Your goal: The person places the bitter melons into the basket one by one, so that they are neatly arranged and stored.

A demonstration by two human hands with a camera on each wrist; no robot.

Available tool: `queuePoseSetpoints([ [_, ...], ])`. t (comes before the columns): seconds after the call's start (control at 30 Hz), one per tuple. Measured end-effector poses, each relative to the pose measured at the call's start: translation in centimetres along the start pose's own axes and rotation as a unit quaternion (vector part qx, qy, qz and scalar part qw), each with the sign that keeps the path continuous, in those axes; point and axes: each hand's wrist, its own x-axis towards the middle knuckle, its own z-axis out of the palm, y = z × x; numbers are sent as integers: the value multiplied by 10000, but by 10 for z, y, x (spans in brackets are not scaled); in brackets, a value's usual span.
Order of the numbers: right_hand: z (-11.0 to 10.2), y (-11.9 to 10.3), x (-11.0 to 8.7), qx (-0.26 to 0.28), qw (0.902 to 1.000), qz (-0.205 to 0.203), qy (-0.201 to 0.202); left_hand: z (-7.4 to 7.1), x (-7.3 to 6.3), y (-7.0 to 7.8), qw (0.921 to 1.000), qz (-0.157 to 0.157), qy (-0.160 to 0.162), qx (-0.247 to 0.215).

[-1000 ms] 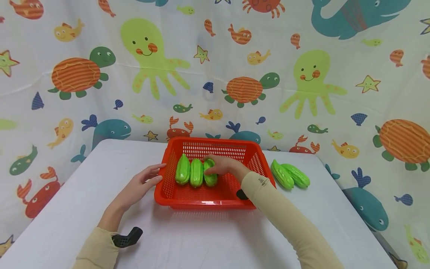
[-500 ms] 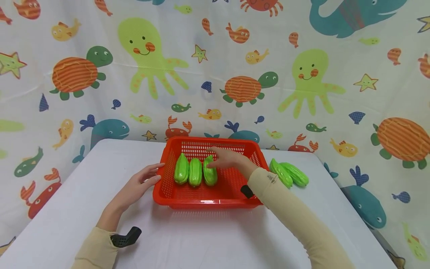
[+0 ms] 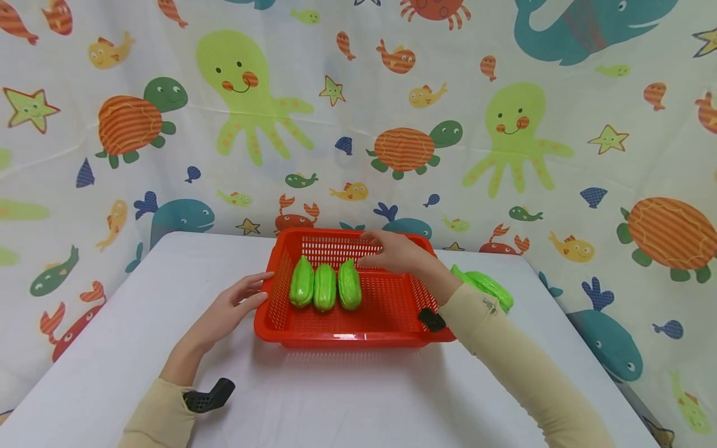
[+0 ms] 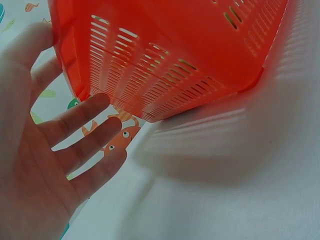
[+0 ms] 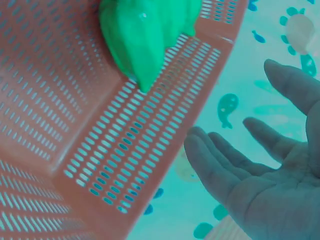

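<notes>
A red perforated plastic basket (image 3: 347, 336) stands on the white table. Inside, toward its left half, lie three glossy light-green bitter melons side by side: a left one (image 3: 302, 283), a middle one (image 3: 325, 287) and a right one (image 3: 350, 285). My left hand (image 3: 224, 314) rests at the basket's left rim, fingers spread; in the left wrist view the thumb and fingers (image 4: 82, 145) stand loosely about the basket wall. Above the basket's back right part, my right hand (image 3: 400, 254) has parted fingers and holds nothing. The right wrist view also shows this hand (image 5: 265, 185) empty.
Two more bitter melons (image 3: 490, 287) lie on the table right of the basket, partly hidden by the right arm. A white curtain (image 3: 347, 106) printed with sea animals hangs behind the table (image 3: 224, 255). Each wrist carries a small black camera (image 3: 210, 396).
My right hand has let go of the right bitter melon in the basket, then lifted and moved back and to the right. The left hand stays at the rim.
</notes>
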Motion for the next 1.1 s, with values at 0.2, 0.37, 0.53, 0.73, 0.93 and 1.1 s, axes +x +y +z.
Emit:
queuePoseSetpoints([
  [0.2, -11, 6, -17, 323, 9988, 91, 363, 0, -1, 0, 10000, -17, -19, 2],
  [0.37, -19, 14, -32, 839, 9949, 99, 552, -1, -1, 0, 10000, -31, -19, 17],
  [0.53, -23, 24, -51, 1011, 9909, 162, 873, 0, 0, 1, 10000, -24, -44, 12],
  [0.73, -22, 42, -69, 1138, 9858, 133, 1230, 0, 0, 1, 10000, -1, -44, 6],
  [0.93, -21, 62, -85, 1373, 9760, 452, 1626, 1, 0, 0, 10000, -13, -36, -14],
  [1.1, -21, 87, -94, 1233, 9722, 642, 1886, 1, 0, 1, 10000, -13, -17, -11],
])
